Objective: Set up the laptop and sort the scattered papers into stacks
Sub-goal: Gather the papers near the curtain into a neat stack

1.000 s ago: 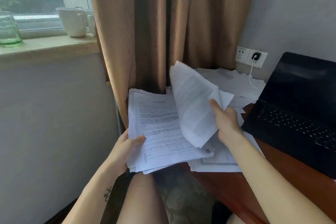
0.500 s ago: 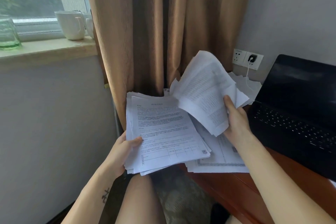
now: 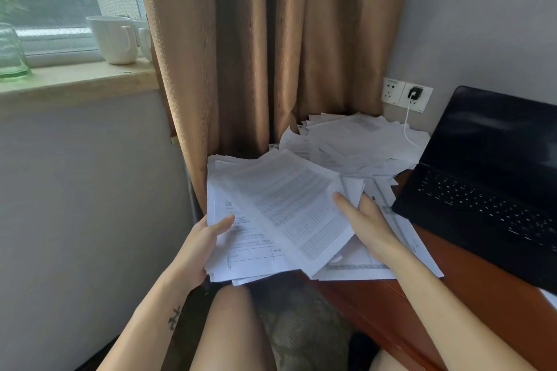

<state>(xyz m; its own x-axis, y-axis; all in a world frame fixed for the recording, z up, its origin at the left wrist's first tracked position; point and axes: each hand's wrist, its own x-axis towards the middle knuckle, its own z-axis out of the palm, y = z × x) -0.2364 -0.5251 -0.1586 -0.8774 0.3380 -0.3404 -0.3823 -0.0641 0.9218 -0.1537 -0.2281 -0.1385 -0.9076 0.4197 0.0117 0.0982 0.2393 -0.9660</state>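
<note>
White printer paper, thin and floppy. We hold a thick stack (image 3: 250, 250) in our left hand (image 3: 202, 247), thumb on top and fingers under its left edge. It sits out over the lap, well left of the laptop (image 3: 488, 190). Our right hand (image 3: 366, 221) pinches a table-printed sheet (image 3: 295, 208) near its right corner, thumb on top; the sheet lies slanted across the stack. All of it is light, limp and slippery sheet on sheet. The stack's edges are fanned, so we judge it needs a hand on each long side and a tap square. Single sheets crease easily, so take them at an edge. Scattered papers (image 3: 355, 138) are heaped just left of the laptop, some under our right wrist. The laptop is open, screen dark. The surface is a glossy reddish wooden desk (image 3: 452, 280), likely slick for paper. A charger cable (image 3: 407, 126) drops from a wall socket (image 3: 407, 93) up-left of the laptop. Farther left are a brown curtain (image 3: 271, 39), then a window sill (image 3: 75, 81) with white mugs (image 3: 113, 39) and a green glass (image 3: 10, 51).
</note>
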